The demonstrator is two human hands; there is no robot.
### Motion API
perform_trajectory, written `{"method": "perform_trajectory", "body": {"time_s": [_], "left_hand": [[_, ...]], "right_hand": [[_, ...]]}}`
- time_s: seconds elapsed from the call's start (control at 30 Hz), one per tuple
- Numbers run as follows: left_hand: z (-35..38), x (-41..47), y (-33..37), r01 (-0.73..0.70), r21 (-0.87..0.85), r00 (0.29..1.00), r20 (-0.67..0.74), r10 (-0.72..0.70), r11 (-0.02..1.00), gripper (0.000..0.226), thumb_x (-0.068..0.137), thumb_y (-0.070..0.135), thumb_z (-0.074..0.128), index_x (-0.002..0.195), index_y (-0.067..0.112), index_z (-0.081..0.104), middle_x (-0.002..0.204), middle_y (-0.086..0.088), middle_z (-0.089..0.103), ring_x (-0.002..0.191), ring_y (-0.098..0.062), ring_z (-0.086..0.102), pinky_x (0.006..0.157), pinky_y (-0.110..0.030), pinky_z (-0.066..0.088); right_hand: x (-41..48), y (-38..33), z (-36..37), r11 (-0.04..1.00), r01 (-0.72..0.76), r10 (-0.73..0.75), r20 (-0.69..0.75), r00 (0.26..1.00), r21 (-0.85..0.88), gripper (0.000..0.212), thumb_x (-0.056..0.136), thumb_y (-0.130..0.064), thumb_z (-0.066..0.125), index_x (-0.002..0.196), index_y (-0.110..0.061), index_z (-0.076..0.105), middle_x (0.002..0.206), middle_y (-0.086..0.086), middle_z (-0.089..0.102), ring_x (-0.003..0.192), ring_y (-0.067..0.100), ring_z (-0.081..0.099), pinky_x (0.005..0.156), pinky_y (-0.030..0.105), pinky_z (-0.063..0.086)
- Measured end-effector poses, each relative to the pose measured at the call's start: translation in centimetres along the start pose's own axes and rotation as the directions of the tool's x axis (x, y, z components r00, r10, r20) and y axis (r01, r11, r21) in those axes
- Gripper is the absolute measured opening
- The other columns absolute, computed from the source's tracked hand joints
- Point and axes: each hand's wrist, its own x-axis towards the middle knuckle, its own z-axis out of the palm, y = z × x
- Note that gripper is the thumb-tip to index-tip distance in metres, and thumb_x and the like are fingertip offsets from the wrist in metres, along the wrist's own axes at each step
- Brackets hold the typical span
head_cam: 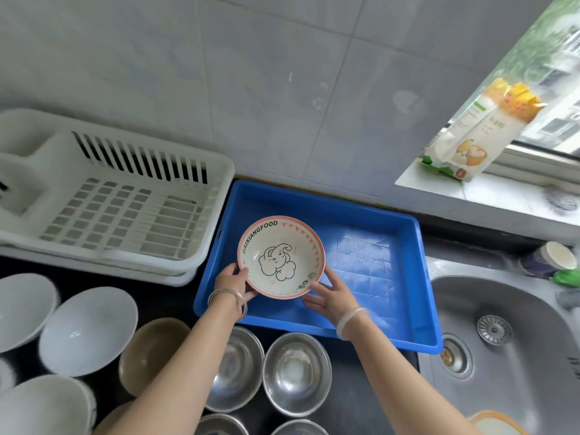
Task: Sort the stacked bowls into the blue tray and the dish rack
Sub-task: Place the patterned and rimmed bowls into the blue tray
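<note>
A pink-rimmed bowl (281, 257) with an elephant drawing and the word BAIXIANGFOOD is held over the left part of the blue tray (370, 262). My left hand (232, 282) grips its left rim and my right hand (329, 295) supports its lower right edge. The tray holds nothing else. The white dish rack (125, 208) stands to the left of the tray with nothing in it. White bowls (88, 331), a brown bowl (150, 353) and steel bowls (296, 372) sit on the dark counter in front.
A steel sink (508, 346) with a drain strainer lies right of the tray. A flour bag (470, 136) leans on the window sill. A paper cup (549, 259) and a green item stand at the sink's back edge. A tiled wall is behind.
</note>
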Motion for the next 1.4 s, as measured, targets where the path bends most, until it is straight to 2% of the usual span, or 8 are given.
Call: {"method": "perform_trajectory", "body": {"time_s": [0.2, 0.3, 0.47, 0.77, 0.9, 1.1, 1.27, 1.4], "left_hand": [[0.6, 1.3, 0.7, -0.036, -0.154, 0.998, -0.048, 0.029, 0.987, 0.027, 0.094, 0.009, 0.049, 0.115, -0.004, 0.057, 0.114, -0.021, 0.06, 0.094, -0.026, 0.057, 0.084, -0.033, 0.047], [1.0, 1.7, 1.0, -0.074, -0.21, 0.997, -0.053, 0.064, 0.975, 0.029, 0.094, 0.009, 0.047, 0.119, -0.004, 0.055, 0.104, -0.015, 0.061, 0.085, -0.021, 0.059, 0.088, -0.03, 0.044], [1.3, 2.1, 1.6, -0.078, -0.272, 0.997, -0.033, 0.072, 0.959, 0.031, 0.095, 0.013, 0.047, 0.124, 0.004, 0.054, 0.109, -0.014, 0.058, 0.102, -0.025, 0.055, 0.087, -0.033, 0.047], [1.9, 2.2, 1.3, -0.122, -0.265, 0.99, -0.098, 0.1, 0.956, 0.03, 0.095, 0.012, 0.046, 0.121, 0.003, 0.056, 0.117, -0.019, 0.059, 0.097, -0.024, 0.055, 0.086, -0.033, 0.047], [2.1, 1.6, 0.8, -0.169, -0.156, 0.981, -0.117, 0.152, 0.973, 0.027, 0.095, 0.009, 0.045, 0.117, 0.003, 0.06, 0.12, -0.021, 0.06, 0.092, -0.021, 0.058, 0.087, -0.029, 0.047], [2.6, -2.5, -1.1, -0.298, 0.099, 0.948, -0.083, 0.306, 0.95, 0.036, 0.093, 0.018, 0.046, 0.128, 0.014, 0.054, 0.124, -0.005, 0.06, 0.093, -0.017, 0.059, 0.089, -0.03, 0.045], [4.8, -8.6, -3.6, -0.353, 0.362, 0.933, 0.074, 0.351, 0.863, 0.04, 0.093, 0.017, 0.046, 0.132, 0.007, 0.048, 0.138, -0.009, 0.051, 0.119, -0.027, 0.054, 0.108, -0.04, 0.038], [8.1, -13.7, -7.8, -0.412, 0.492, 0.911, 0.249, 0.33, 0.767, 0.037, 0.092, 0.013, 0.05, 0.128, 0.006, 0.053, 0.133, -0.01, 0.056, 0.119, -0.023, 0.055, 0.105, -0.028, 0.038]], "right_hand": [[1.9, -0.9, 1.9, 0.998, 0.045, -0.044, -0.014, 0.999, 0.051, 0.059, 0.089, -0.01, 0.059, 0.14, -0.027, 0.034, 0.117, 0.019, 0.062, 0.083, 0.028, 0.069, 0.073, 0.029, 0.059], [2.8, -1.5, 2.9, 0.996, 0.062, -0.061, -0.019, 0.998, 0.067, 0.058, 0.091, -0.009, 0.057, 0.141, -0.025, 0.033, 0.12, 0.019, 0.059, 0.084, 0.029, 0.068, 0.073, 0.028, 0.059], [4.2, -2.2, 4.0, 0.996, 0.074, -0.07, -0.084, 0.994, 0.052, 0.057, 0.091, -0.007, 0.055, 0.142, -0.022, 0.032, 0.13, 0.022, 0.052, 0.096, 0.037, 0.064, 0.087, 0.038, 0.052], [4.3, -2.2, 4.3, 0.997, 0.065, -0.06, -0.126, 0.99, 0.04, 0.053, 0.093, -0.007, 0.052, 0.141, -0.023, 0.034, 0.125, 0.013, 0.056, 0.089, 0.029, 0.066, 0.081, 0.034, 0.053], [3.8, -2.6, 4.4, 0.995, 0.054, -0.063, -0.116, 0.991, -0.085, 0.046, 0.094, -0.018, 0.05, 0.138, -0.027, 0.039, 0.111, 0.004, 0.06, 0.095, 0.023, 0.064, 0.076, 0.027, 0.048], [1.0, -2.9, 2.1, 0.93, 0.122, -0.164, -0.093, 0.982, -0.346, 0.042, 0.095, -0.03, 0.043, 0.137, -0.023, 0.041, 0.128, 0.007, 0.056, 0.098, 0.021, 0.058, 0.078, 0.031, 0.047], [-5.0, -2.4, -3.2, 0.825, 0.226, -0.319, -0.095, 0.943, -0.518, 0.034, 0.096, -0.029, 0.043, 0.129, -0.022, 0.05, 0.129, 0.007, 0.057, 0.112, 0.024, 0.058, 0.097, 0.039, 0.045], [-11.3, -0.6, -9.8, 0.718, 0.213, -0.411, -0.158, 0.898, -0.663, 0.031, 0.096, -0.029, 0.045, 0.124, -0.021, 0.056, 0.118, 0.004, 0.063, 0.108, 0.02, 0.058, 0.083, 0.022, 0.039]]}}
